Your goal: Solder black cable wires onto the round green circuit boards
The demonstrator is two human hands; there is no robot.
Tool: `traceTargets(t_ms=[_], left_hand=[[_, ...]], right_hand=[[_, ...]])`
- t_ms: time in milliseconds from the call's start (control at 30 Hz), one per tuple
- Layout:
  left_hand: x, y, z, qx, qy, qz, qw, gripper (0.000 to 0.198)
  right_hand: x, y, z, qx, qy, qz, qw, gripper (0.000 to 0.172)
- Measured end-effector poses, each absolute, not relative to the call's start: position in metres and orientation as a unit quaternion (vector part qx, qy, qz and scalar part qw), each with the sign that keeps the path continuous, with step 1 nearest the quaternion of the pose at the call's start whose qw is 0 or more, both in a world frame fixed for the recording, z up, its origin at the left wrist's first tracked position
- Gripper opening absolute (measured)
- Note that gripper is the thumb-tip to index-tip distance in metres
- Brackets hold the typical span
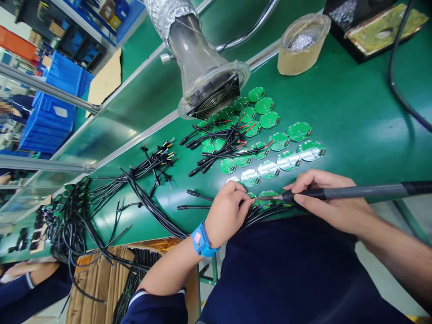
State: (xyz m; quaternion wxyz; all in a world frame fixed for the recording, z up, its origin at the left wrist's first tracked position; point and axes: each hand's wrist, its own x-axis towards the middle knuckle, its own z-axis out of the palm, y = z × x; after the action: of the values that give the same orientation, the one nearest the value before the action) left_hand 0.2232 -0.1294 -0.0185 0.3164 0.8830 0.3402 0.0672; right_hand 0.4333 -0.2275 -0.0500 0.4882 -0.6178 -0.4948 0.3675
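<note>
My right hand grips a soldering iron like a pen, and its metal tip points left over a round green circuit board near the bench's front edge. Beside that tip, my left hand, with a blue wrist strap, has its thumb and forefinger pinched together. What lies between those fingertips is hidden. Black cables with small coloured wire ends run below and between both hands. More round circuit boards lie in rows just beyond.
Short black cables with red wires lie across some boards, under a fume extractor. Longer cable bundles spread leftward. A tape roll and a sponge tray stand at the back right. A cardboard box is below; a co-worker's arm shows left.
</note>
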Motion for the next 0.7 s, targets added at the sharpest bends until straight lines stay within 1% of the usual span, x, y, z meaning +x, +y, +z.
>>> traceTargets(t_ms=[333,533,600,700], left_hand=[[0.23,-0.131,-0.014,0.886,0.343,0.046,0.309,0.013],[0.232,-0.129,-0.009,0.893,0.334,0.019,0.3,0.013],[0.233,-0.128,-0.008,0.898,0.328,0.012,0.293,0.014],[0.235,-0.127,-0.006,0.904,0.324,-0.001,0.28,0.017]], right_hand=[[0.434,-0.228,-0.047,-0.617,-0.509,0.358,0.482,0.011],[0.435,-0.229,-0.05,-0.614,-0.502,0.378,0.478,0.01],[0.436,-0.232,-0.055,-0.611,-0.469,0.393,0.503,0.01],[0.435,-0.236,-0.062,-0.62,-0.378,0.382,0.572,0.014]])
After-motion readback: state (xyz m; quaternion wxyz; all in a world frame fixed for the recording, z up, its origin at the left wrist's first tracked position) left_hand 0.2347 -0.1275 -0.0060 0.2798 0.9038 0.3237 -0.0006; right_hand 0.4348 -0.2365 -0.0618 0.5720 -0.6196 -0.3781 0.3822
